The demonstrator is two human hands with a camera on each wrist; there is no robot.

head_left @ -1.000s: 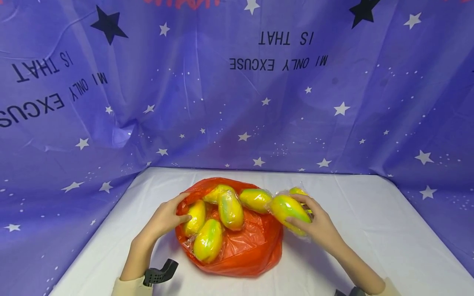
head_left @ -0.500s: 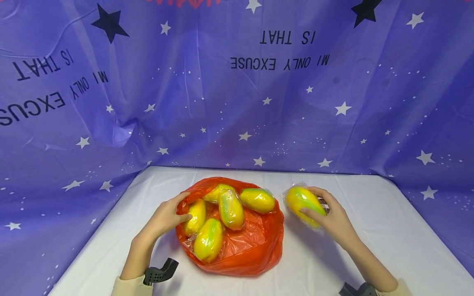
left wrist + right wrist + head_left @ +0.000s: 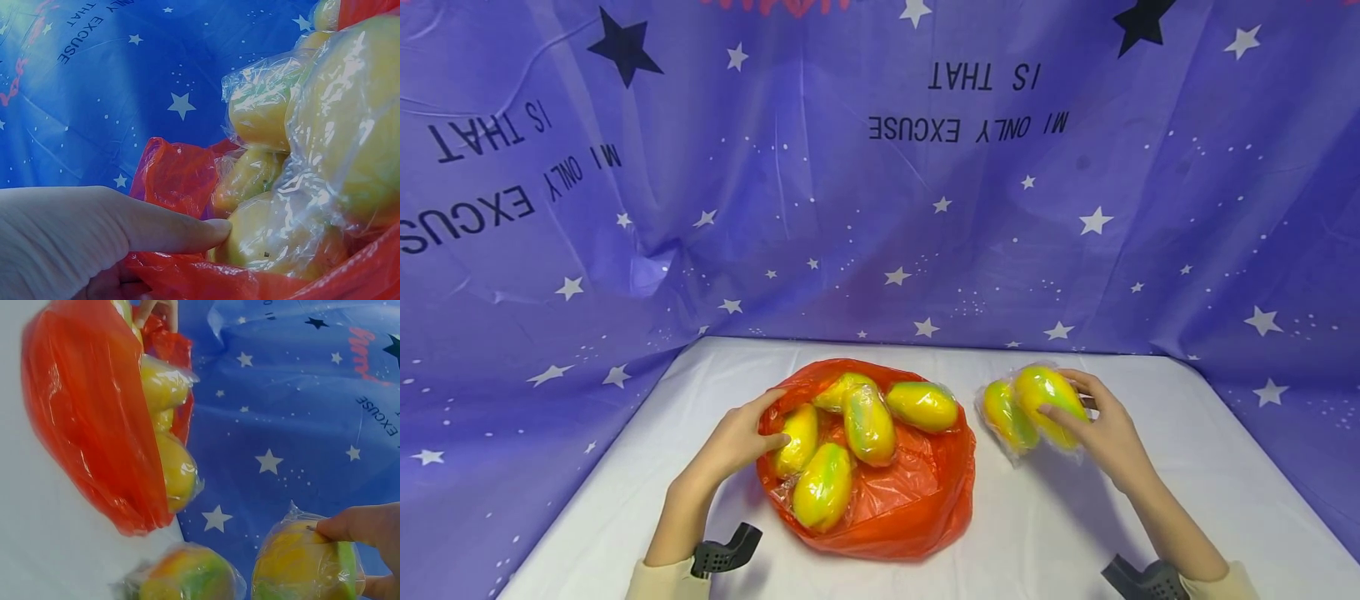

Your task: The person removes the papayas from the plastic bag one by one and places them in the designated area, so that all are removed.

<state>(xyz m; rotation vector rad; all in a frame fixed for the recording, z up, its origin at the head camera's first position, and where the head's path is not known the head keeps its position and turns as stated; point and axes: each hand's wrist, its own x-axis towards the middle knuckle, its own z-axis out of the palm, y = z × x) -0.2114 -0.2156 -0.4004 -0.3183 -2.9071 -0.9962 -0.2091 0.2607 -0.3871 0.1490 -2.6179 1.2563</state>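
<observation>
In the head view a red plastic bag (image 3: 917, 517) stands with its mouth spread wide, several yellow-green mangoes (image 3: 822, 487) inside, each in clear wrap. My left hand (image 3: 741, 437) grips the bag's left rim; its thumb lies inside against a mango (image 3: 250, 240), and its other fingers are mostly hidden behind the red plastic. To the right of the bag my right hand (image 3: 1105, 433) holds a wrapped mango (image 3: 1051, 404) between thumb and fingers. Just left of it, a second wrapped mango (image 3: 1009, 417) lies on the table; whether the two touch I cannot tell.
A white cloth covers the table (image 3: 1210, 467). Behind and on both sides hangs a purple curtain (image 3: 850, 208) printed with stars and lettering. Each wrist wears a black camera mount (image 3: 726, 552).
My right hand has carried its mango away from the bag to the right, past the other mango, which now shows fully on the table. The left hand and bag stay nearly still.
</observation>
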